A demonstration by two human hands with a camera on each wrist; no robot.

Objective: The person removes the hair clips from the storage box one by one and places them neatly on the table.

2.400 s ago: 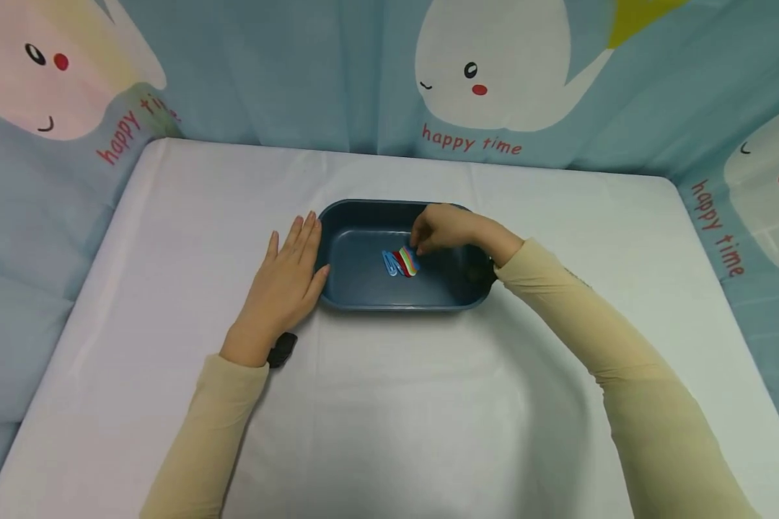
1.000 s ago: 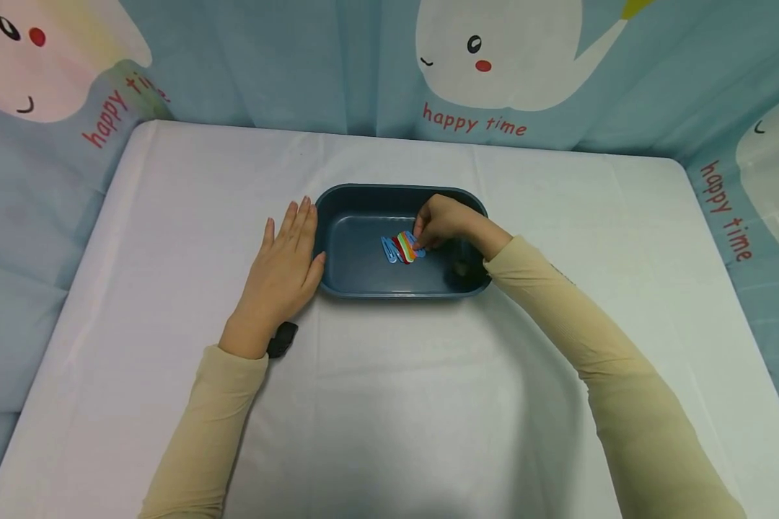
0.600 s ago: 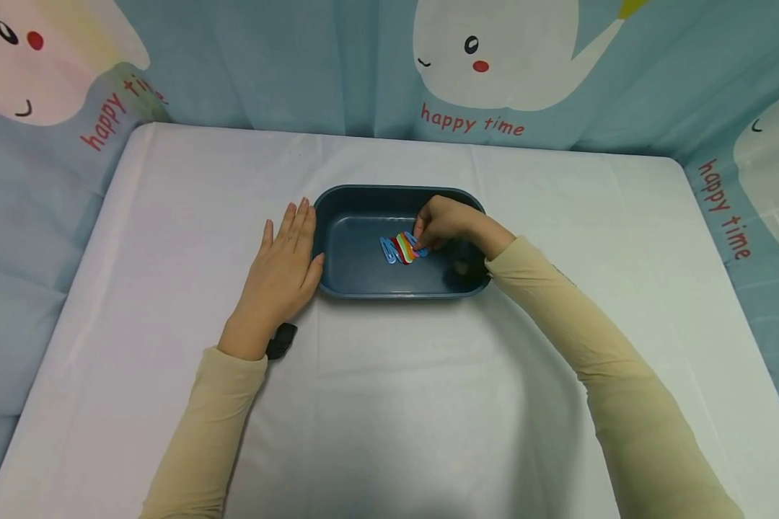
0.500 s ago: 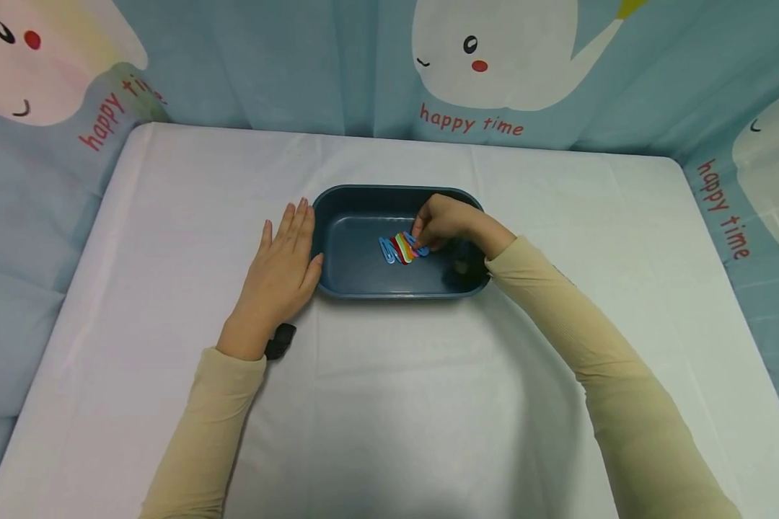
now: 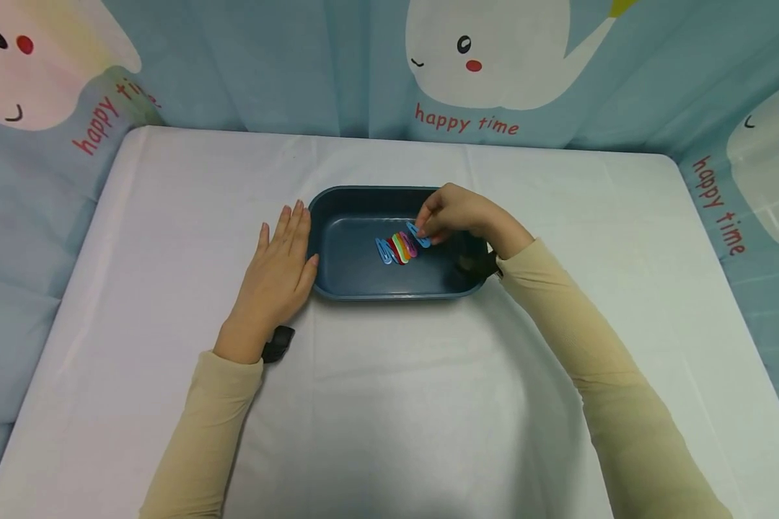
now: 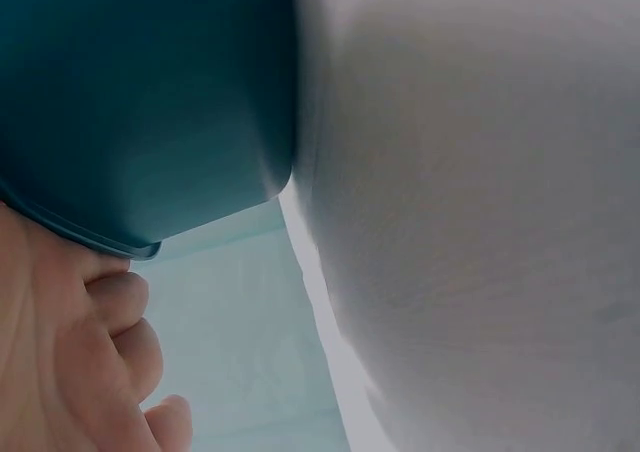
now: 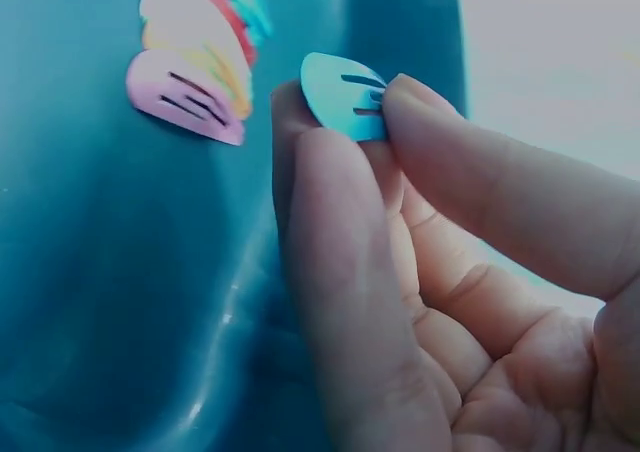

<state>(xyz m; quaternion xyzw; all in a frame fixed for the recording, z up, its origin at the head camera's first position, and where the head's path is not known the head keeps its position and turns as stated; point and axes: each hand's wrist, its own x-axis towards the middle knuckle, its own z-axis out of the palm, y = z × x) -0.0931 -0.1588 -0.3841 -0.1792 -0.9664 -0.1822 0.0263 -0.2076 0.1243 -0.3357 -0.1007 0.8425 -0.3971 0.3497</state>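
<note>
A dark blue rectangular bin [image 5: 363, 281] stands on the table. Inside it lies a row of coloured snap hair clips [image 5: 400, 249], overlapping side by side in blue, red, white, green, orange and pink. The pink clip [image 7: 180, 97] is the one nearest my right hand. A light blue hair clip [image 7: 335, 97] is pinched between the thumb and fingers of my right hand [image 5: 462, 214], a little to the right of the row. My left hand [image 5: 274, 274] rests with straight fingers along the bin's left wall, its fingertips at the rim.
White cloth [image 5: 389, 404] covers the table under the bin. Behind it hangs a blue curtain [image 5: 285, 68] with whale prints. A black device [image 5: 278, 344] is strapped at the left wrist, and another dark one [image 5: 490, 265] sits at the right wrist by the bin's edge.
My right hand has drawn the blue hair clip off the row's right end, up and to the right, so the pink clip now shows. My left hand keeps its place at the bin.
</note>
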